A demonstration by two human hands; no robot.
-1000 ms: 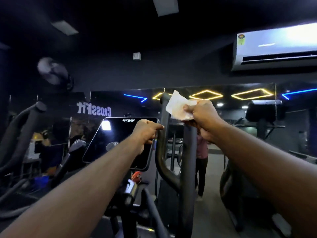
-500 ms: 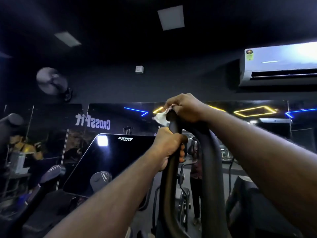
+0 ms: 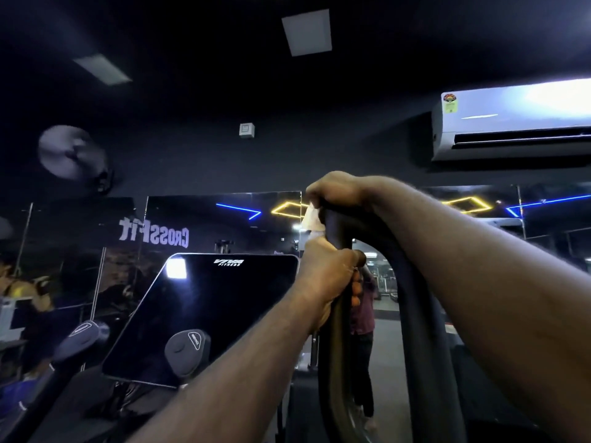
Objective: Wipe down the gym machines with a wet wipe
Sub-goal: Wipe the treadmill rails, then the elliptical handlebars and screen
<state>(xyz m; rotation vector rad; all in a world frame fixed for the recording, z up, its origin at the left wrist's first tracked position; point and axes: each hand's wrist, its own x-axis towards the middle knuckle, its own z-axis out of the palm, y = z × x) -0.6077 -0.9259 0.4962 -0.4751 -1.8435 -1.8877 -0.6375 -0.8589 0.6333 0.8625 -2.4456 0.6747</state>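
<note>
Dim gym, near-black ceiling — light comes from yellow and blue neon strips (image 3: 238, 208) in the mirror. Glare on AC unit (image 3: 518, 119) and console (image 3: 204, 314). Fan (image 3: 72, 153) motion-blurred — wide-angle bending at edges.

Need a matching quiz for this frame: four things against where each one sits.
Things:
1. wet wipe
2. console screen
3. air conditioner
4. wall fan

Places:
A. high on the wall, upper right
B. high on the wall, upper left
C. at the top of the handlebar
D. left of the handlebar, lower down

Pairs: 1-C, 2-D, 3-A, 4-B
</note>
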